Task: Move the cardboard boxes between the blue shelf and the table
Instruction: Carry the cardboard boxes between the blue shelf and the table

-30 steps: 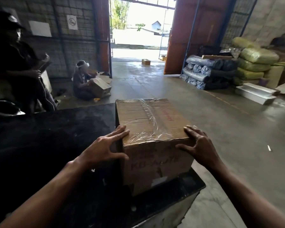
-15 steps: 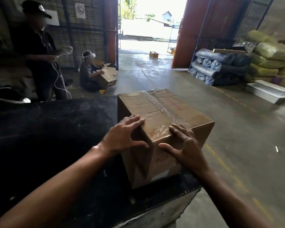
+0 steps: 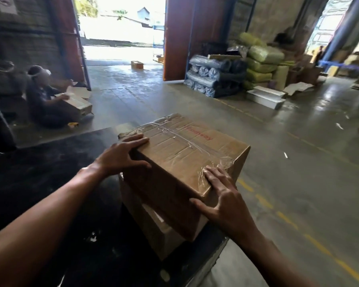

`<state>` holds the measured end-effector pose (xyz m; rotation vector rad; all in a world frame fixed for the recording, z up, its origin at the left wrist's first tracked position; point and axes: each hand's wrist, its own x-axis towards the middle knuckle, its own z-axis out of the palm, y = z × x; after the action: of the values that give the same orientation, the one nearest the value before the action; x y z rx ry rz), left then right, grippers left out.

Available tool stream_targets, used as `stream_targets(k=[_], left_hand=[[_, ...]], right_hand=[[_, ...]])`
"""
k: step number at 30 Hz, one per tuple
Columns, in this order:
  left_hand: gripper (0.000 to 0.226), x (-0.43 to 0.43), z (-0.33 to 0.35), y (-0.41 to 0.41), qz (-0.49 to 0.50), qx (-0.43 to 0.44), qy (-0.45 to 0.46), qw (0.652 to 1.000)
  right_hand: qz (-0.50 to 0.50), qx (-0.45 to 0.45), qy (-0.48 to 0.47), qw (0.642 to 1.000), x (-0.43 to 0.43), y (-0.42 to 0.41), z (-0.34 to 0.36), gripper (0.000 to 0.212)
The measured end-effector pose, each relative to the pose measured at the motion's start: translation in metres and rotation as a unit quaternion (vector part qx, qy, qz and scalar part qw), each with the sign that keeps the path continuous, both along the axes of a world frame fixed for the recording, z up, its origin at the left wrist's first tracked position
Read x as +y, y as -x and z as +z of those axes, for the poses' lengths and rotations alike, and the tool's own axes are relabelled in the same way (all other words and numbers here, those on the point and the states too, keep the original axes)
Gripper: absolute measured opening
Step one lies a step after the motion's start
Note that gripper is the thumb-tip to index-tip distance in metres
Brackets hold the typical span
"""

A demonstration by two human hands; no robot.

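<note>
A taped brown cardboard box with red lettering stands at the right corner of the black table, turned at an angle and tilted, its right corner past the table's edge. My left hand grips the box's near-left top corner, fingers over the top edge. My right hand clasps the near-right corner, fingers spread on the taped top and thumb on the side face. The box's underside is hidden. A blue shelf frame shows faintly at the far right.
A person sits on the floor at the left with another cardboard box. Wrapped dark rolls and green sacks are stacked at the back right beside white slabs. A small box lies in the open doorway. Concrete floor with yellow dashes stretches right.
The box has been turned clockwise and pulled toward the table's right corner, lifting on one side. My left hand moved to the far-left corner, my right to the near-right corner. The view swung right.
</note>
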<state>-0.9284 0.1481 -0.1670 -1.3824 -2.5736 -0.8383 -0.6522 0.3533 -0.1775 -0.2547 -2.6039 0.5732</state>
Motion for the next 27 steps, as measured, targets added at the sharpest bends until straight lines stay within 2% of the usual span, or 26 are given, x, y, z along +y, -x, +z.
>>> stream_targets(k=[5,8,9,13,16,18,22,24,27], left_hand=[[0.098,-0.014,-0.001,0.045,0.075,-0.055,-0.026,0.995],[0.092,-0.02,0.0,0.045,0.049,-0.154,-0.08,0.984],[0.089,-0.022,-0.002,0.041,0.048,-0.159,-0.102,0.981],[0.061,-0.045,-0.013,0.006,0.09,-0.084,-0.183,0.975],[0.049,-0.065,-0.016,-0.021,0.042,-0.073,-0.213,0.973],[0.053,-0.07,-0.013,-0.019,-0.011,-0.052,-0.191,0.98],[0.091,-0.065,-0.01,0.004,-0.07,-0.05,-0.041,0.995],[0.097,-0.061,-0.017,0.008,-0.054,-0.048,-0.037,0.997],[0.095,-0.059,-0.028,-0.004,-0.023,-0.049,-0.097,0.994]], right_hand=[[-0.064,0.014,0.011,0.998,0.009,-0.007,0.001,0.085],[-0.087,0.009,0.031,0.996,0.009,-0.007,-0.003,0.089],[-0.087,0.005,0.03,0.996,0.008,-0.005,-0.003,0.093],[-0.097,-0.022,0.052,0.994,0.026,0.002,0.008,0.109],[-0.102,-0.035,0.021,0.994,0.051,0.003,0.017,0.104],[-0.11,-0.031,-0.004,0.993,0.057,0.007,0.019,0.097],[-0.119,-0.038,-0.027,0.992,0.047,0.019,0.017,0.09],[-0.114,-0.035,-0.037,0.992,0.043,0.02,0.011,0.09],[-0.114,-0.024,-0.046,0.992,0.043,0.018,0.003,0.086]])
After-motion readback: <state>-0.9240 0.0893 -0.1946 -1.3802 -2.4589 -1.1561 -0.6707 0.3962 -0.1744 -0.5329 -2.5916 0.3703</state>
